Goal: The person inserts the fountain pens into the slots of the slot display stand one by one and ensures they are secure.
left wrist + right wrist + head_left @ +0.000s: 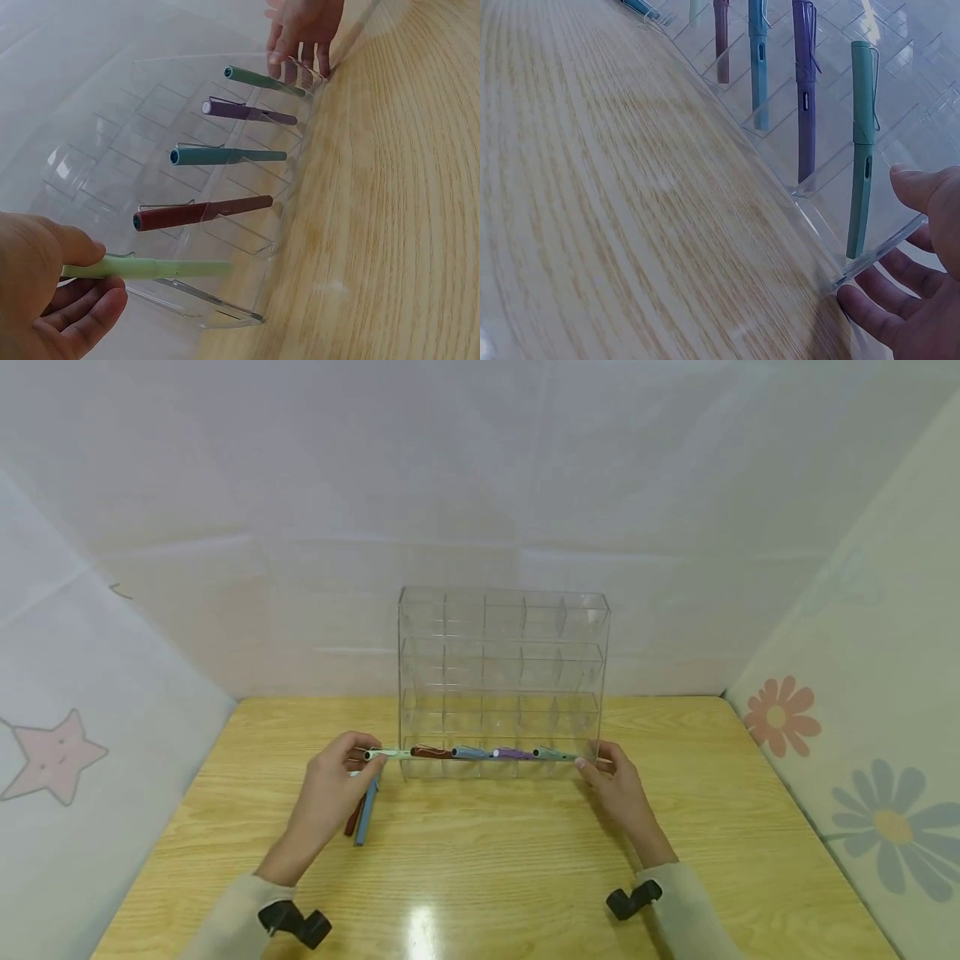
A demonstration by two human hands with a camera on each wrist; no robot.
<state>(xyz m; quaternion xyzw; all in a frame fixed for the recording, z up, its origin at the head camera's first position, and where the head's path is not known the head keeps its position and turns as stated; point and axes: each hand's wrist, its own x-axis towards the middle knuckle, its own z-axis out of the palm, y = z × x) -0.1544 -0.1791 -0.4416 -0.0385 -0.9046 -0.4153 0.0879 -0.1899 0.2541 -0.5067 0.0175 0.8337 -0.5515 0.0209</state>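
The left hand (326, 785) pinches a pale green pen (161, 268); the right hand (618, 787) grips the transparent rack (502, 693). Loose pens (366, 817) are partly hidden.

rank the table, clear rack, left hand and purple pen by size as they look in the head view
Largest to smallest:
1. Table
2. Clear rack
3. Left hand
4. Purple pen

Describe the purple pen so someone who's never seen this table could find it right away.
Start at the wooden table and find the clear rack on it. Look along its lowest row from the front: the purple pen is fourth from the left. It sits between a blue pen and a green pen, the only purple one in the line.
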